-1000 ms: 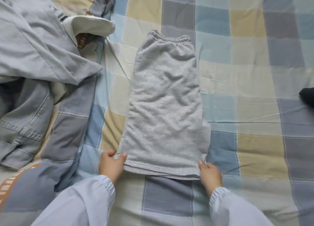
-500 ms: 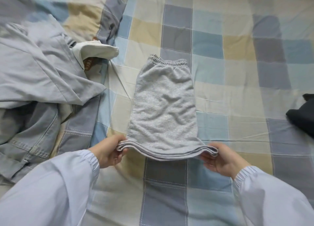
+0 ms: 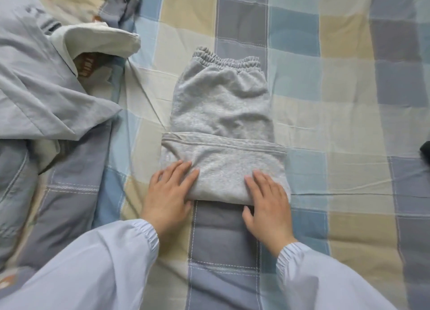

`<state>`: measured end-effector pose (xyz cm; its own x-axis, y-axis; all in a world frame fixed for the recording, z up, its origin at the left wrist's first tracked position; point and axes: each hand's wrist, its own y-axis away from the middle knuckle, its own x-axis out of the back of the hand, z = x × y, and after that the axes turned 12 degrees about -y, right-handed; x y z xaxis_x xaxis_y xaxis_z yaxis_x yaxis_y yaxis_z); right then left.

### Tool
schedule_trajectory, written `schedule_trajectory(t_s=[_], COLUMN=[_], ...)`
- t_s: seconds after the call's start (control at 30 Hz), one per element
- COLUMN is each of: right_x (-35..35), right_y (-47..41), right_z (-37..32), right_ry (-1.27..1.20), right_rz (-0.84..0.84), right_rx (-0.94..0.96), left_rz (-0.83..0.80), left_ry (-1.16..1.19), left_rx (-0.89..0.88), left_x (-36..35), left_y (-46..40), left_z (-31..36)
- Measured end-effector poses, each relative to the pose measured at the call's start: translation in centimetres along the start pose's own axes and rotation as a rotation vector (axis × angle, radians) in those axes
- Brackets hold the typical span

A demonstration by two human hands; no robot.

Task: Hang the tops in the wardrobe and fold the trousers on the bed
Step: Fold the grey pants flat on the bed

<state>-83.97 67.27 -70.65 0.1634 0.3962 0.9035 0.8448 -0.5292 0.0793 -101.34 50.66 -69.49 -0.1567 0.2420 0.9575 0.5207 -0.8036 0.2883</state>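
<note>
Grey sweat trousers (image 3: 221, 114) lie mid-bed on the checked sheet (image 3: 325, 100), waistband (image 3: 226, 59) at the far end, hem end folded up over the legs — hem edge (image 3: 223, 142) lies across roughly the middle of the bundle. The fold crease is at the near edge, between the hands.

Left hand (image 3: 169, 193) lies flat, fingers straight, pressing the near-left corner of the folded layer. Right hand (image 3: 267, 202) does the same on the near-right corner, its thumb tucked at the crease. Neither grips cloth — both palms-down, smoothing.

Judgement: the step is setting this fold. To do it well, sweep both palms outward from the crease toward the hem edge to press air out, keep the side edges flush, then take the crease up to the waistband for the last fold.

Left of the trousers, a heap of grey and denim garments (image 3: 35, 100). A dark item (image 3: 425, 151) shows at the right edge.
</note>
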Motion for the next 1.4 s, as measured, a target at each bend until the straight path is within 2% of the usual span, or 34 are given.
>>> schedule_trajectory(t_s=[0.07, 0.13, 0.27, 0.33, 0.4, 0.47, 0.53, 0.63, 0.7, 0.77, 0.83, 0.9, 1.0, 1.07, 1.1, 1.17, 1.27, 1.33, 1.4], right_x=[-1.2, -1.3, 0.3, 2.0, 4.4, 6.6, 8.6, 10.7, 12.0, 13.1, 13.9, 14.0, 11.9, 9.2, 7.7, 5.1, 3.6, 4.1, 4.7], right_y=[0.0, -1.4, -3.7, -3.4, -2.6, -1.4, -0.3, 1.1, 0.6, -1.0, -3.0, -4.8, -6.4, -6.0, -5.3, -3.9, -2.7, -2.5, -2.4], right_z=[0.7, 1.6, 2.4, 1.6, 0.1, -1.1, -2.4, -3.7, -3.6, -2.4, -0.8, 0.9, 3.1, 3.7, 3.6, 2.9, 1.5, 1.0, 0.2], right_ry=[0.140, 0.224, 0.212, 0.170, 0.142, 0.162, 0.157, 0.038, 0.017, -0.034, -0.226, -0.481, -0.998, -1.268, -1.312, -1.332, -1.308, -1.270, -1.309], right_rz=[-0.117, -0.109, -0.152, -0.185, -0.362, -0.631, -0.903, -1.222, -1.318, -1.286, -1.104, -0.802, -0.254, -0.047, -0.031, -0.065, 0.000, -0.100, -0.270], right_rx=[-0.025, -0.027, 0.025, 0.025, 0.001, -0.039, -0.109, -0.250, -0.330, -0.412, -0.519, -0.616, -0.797, -0.942, -0.981, -1.012, -1.063, -1.062, -1.039], left_rz=[0.026, 0.082, -0.173, -0.233, -0.364, -0.550, -0.779, -1.091, -1.285, -1.236, -1.017, -0.775, -0.550, -0.389, -0.327, -0.305, -0.347, -0.362, -0.381], left_ry=[-0.130, -0.185, -0.097, -0.094, -0.180, -0.284, -0.288, -0.149, 0.010, 0.206, 0.386, 0.584, 0.969, 1.126, 1.162, 1.251, 1.365, 1.400, 1.384], left_rx=[-0.090, -0.111, -0.093, -0.097, -0.153, -0.268, -0.366, -0.382, -0.307, -0.141, 0.004, 0.132, 0.367, 0.552, 0.629, 0.735, 0.719, 0.648, 0.601], left_x=[-1.2, -1.2, 1.0, 2.7, 5.0, 7.8, 10.7, 13.2, 13.5, 12.5, 11.6, 11.1, 10.1, 8.3, 7.2, 5.2, 4.1, 4.5, 5.0], left_y=[-0.7, -2.1, -3.3, -2.8, -1.8, -0.5, 0.8, 1.9, 1.9, 1.1, -0.2, -1.7, -3.4, -3.3, -3.0, -2.3, -1.3, -0.9, -0.8], left_z=[-0.3, -0.8, -1.4, -1.2, -0.8, -0.2, 0.5, 1.2, 0.7, -1.1, -3.0, -4.3, -5.0, -4.6, -4.2, -3.0, -1.7, -1.2, -1.0])
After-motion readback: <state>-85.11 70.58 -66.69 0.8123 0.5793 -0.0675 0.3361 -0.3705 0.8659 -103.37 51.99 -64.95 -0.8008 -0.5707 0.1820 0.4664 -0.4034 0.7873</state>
